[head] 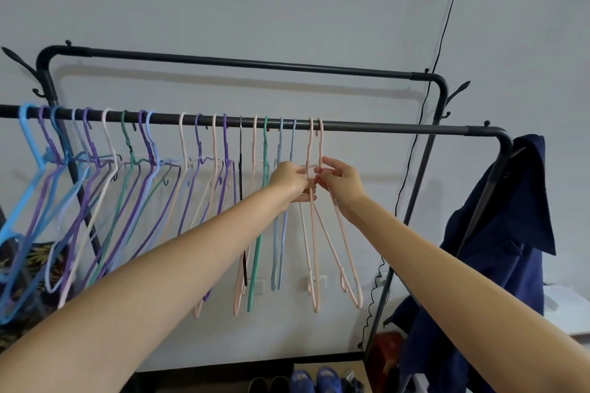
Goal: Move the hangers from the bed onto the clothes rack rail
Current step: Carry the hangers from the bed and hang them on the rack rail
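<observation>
Several plastic hangers in blue, purple, white, green and pink hang along the dark front rail of the clothes rack. Two pink hangers hang furthest right, hooks side by side on the rail. My left hand pinches the neck of the left pink hanger just below its hook. My right hand pinches the neck of the right pink hanger. Both hands meet about a hand's width under the rail. The bed is out of view.
A second, higher rail runs behind the front one. A dark blue jacket hangs over the rack's right corner post. A black cable runs down the wall. Blue slippers and dark shoes sit on the floor below.
</observation>
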